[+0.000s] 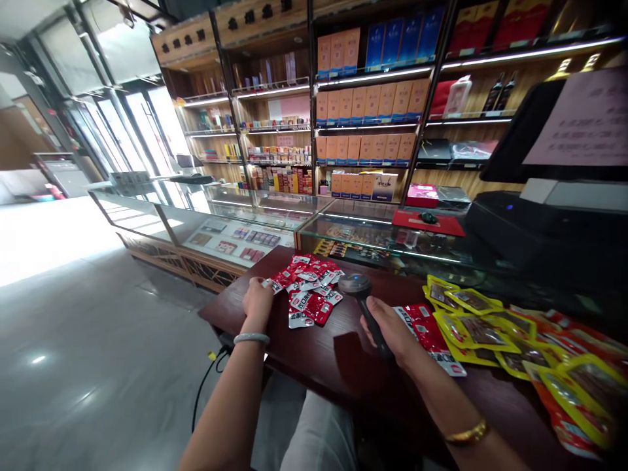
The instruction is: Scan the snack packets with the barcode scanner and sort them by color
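My right hand [392, 330] is wrapped around the dark handle of a barcode scanner [354, 283]. The scanner's head points left, over the right side of a pile of red and white snack packets [314, 301]. At the pile's left edge, my left hand [258, 301] has its fingers closed on the white end of one snack packet [279, 281]; part of the grip is hidden. More red and white packets [422, 327] lie partly behind my right hand. Further right are yellow-edged clear packets [475, 330] with brown contents.
Everything lies on a dark wooden desk [314, 360]. Glass display counters [343, 222] run behind it. A black monitor and till [540, 222] stand at the right. A red mat [426, 222] rests on the glass. Shelves of boxes [363, 104] line the wall; a cable [199, 392] hangs left.
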`<state>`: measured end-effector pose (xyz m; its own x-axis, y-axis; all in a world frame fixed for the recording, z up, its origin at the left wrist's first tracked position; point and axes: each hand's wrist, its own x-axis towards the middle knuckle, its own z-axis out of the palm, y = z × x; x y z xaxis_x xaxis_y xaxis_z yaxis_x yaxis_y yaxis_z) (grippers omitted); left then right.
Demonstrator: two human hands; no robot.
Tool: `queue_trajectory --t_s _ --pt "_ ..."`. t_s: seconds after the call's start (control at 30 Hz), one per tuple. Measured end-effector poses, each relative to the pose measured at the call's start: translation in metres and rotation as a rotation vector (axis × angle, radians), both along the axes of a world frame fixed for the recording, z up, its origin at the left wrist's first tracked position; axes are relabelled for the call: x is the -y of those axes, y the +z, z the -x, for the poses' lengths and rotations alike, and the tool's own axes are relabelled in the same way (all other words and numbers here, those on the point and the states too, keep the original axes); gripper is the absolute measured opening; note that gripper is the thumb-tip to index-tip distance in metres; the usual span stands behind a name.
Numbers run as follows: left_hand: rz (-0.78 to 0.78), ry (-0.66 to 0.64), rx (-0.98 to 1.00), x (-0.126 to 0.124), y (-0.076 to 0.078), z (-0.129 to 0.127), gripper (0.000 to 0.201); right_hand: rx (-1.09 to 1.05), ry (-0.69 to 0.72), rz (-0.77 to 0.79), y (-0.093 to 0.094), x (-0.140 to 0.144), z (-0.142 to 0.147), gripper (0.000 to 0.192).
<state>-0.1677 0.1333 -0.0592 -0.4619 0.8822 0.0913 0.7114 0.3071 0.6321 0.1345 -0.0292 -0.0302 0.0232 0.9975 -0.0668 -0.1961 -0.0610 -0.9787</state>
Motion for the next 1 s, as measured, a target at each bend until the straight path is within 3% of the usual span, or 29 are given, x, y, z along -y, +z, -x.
queue_trajectory --t_s 0.1,0.2,0.27,0.33,0.4,0.53,0.67,0.73,0.83,1.0 --pt "0.138 -0.116 -0.175 0.013 0.006 -0.002 0.042 -0.012 0.0 -0.004 0.001 0.004 0.002 0.051" --pt "0.047 -0.088 -0.305 0.025 0.012 -0.021 0.05 -0.02 0.008 -0.016 0.002 0.009 0.006 0.054" --pt "-0.049 -0.107 -0.342 0.032 0.015 -0.049 0.053 -0.032 0.026 -0.024 0.002 0.013 0.006 0.054" --pt "-0.117 -0.243 -0.381 0.041 0.017 -0.087 0.048 -0.029 0.021 -0.036 0.0 0.018 0.001 0.054" --pt "-0.142 -0.474 -0.413 0.055 0.018 -0.131 0.037 -0.02 -0.006 -0.04 -0.003 0.028 -0.008 0.053" --pt "-0.052 -0.88 -0.487 0.091 0.017 -0.212 0.028 -0.016 -0.101 -0.015 -0.008 0.061 -0.036 0.053" --pt "-0.013 -1.027 -0.57 0.121 0.013 -0.261 0.044 0.009 -0.275 0.037 -0.014 0.101 -0.072 0.051" --pt "-0.005 -1.032 -0.578 0.129 0.01 -0.274 0.052 0.005 -0.375 0.058 -0.019 0.117 -0.088 0.051" --pt "0.039 -1.038 -0.542 0.13 0.007 -0.281 0.049 -0.012 -0.457 0.07 -0.026 0.131 -0.105 0.051" --pt "0.1 -1.002 -0.262 0.115 -0.003 -0.263 0.017 -0.073 -0.466 0.107 -0.031 0.138 -0.106 0.054"
